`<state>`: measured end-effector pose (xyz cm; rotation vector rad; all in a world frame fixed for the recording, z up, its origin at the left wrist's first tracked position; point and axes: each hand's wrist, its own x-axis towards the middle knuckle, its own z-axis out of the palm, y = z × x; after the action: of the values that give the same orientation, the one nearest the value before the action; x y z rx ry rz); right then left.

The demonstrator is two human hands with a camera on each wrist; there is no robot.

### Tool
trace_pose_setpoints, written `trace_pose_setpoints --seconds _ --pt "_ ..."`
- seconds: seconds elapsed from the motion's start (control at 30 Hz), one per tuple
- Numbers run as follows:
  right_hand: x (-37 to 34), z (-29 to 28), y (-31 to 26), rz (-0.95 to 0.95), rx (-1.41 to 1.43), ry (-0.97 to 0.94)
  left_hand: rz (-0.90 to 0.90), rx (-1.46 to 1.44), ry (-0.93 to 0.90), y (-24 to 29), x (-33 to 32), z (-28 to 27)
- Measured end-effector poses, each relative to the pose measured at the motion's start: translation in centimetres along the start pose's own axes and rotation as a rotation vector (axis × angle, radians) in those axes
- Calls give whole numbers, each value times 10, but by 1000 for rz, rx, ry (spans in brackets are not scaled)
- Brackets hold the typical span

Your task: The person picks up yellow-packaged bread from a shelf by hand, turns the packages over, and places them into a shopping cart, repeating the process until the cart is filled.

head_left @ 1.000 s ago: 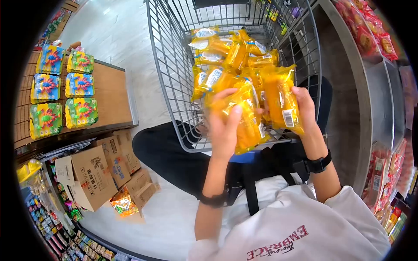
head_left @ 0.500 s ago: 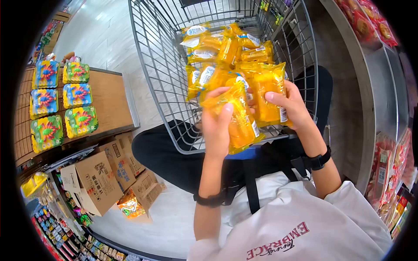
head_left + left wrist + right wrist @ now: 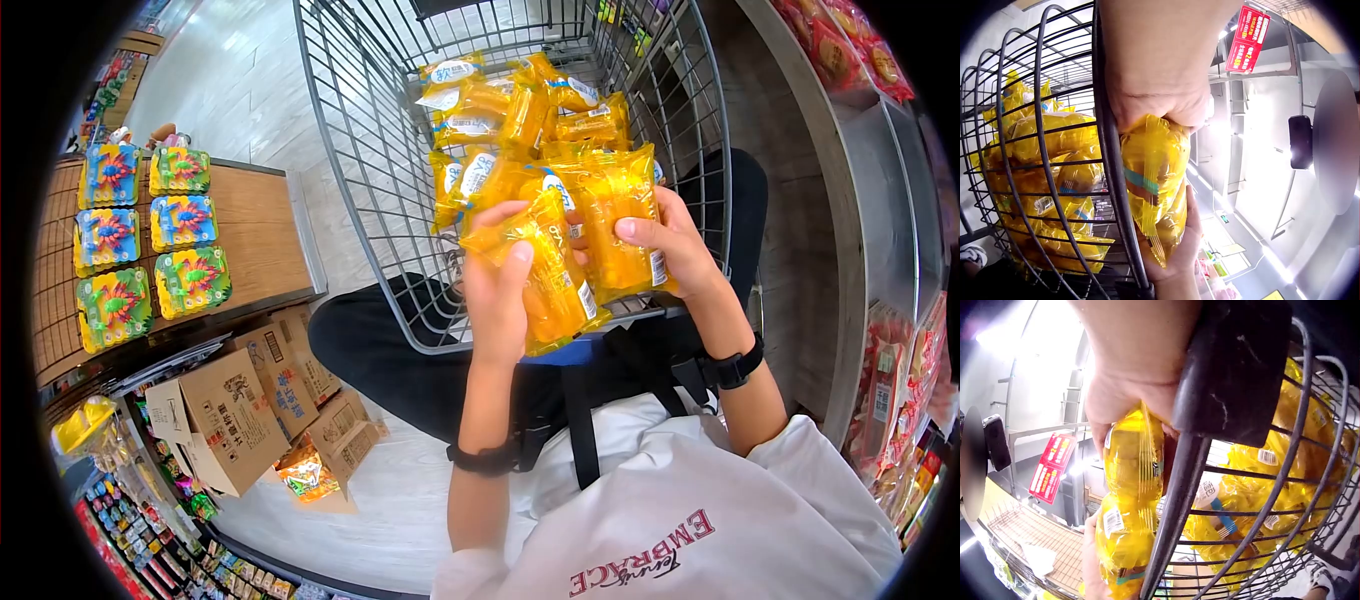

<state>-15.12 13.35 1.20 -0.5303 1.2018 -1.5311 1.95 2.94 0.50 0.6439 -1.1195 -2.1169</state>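
In the head view my left hand (image 3: 495,305) grips a packet (image 3: 555,285) in clear yellow wrap, thumb across its face, fingers behind. My right hand (image 3: 672,245) holds a second yellow packet (image 3: 620,210) upright beside it, thumb on the front. Both packets are over the near end of a wire shopping cart (image 3: 435,349), side by side and close together. More yellow packets (image 3: 525,115) with white oval labels lie heaped inside. The left wrist view shows the left hand's packet (image 3: 1154,165) just outside the cart's rim (image 3: 1110,144).
Cardboard boxes (image 3: 228,420) stand on the floor at left, below a wooden display (image 3: 250,225) with colourful toy packs (image 3: 190,280). A shelf edge (image 3: 850,250) with red packages (image 3: 845,55) runs along the cart's right side. The person's bent legs (image 3: 370,345) flank the cart's near end.
My right hand has turned its packet upright and brought it left, closer to the left one, with the thumb now across its front. Over the last half second both hands stay nearly still.
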Motion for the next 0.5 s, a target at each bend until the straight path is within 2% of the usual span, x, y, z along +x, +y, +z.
trace_pose_setpoints --seconds 0.1,0.17,0.23,0.4,0.43,0.5 --pt "-1 -6 3 29 79 -35 -73 -105 -9 5 -1 1" --pt "-1 -8 6 37 100 -71 -21 -6 36 -3 1 -7" --pt "-3 -6 5 70 256 -157 18 13 10 -4 2 -6" --pt "-3 -7 4 154 382 -275 98 41 -13 -2 0 -1" --pt "-5 -5 2 220 454 -326 97 39 -21 -4 -4 -5" --pt "-10 -7 -3 311 507 -389 151 214 10 -10 -7 -10"
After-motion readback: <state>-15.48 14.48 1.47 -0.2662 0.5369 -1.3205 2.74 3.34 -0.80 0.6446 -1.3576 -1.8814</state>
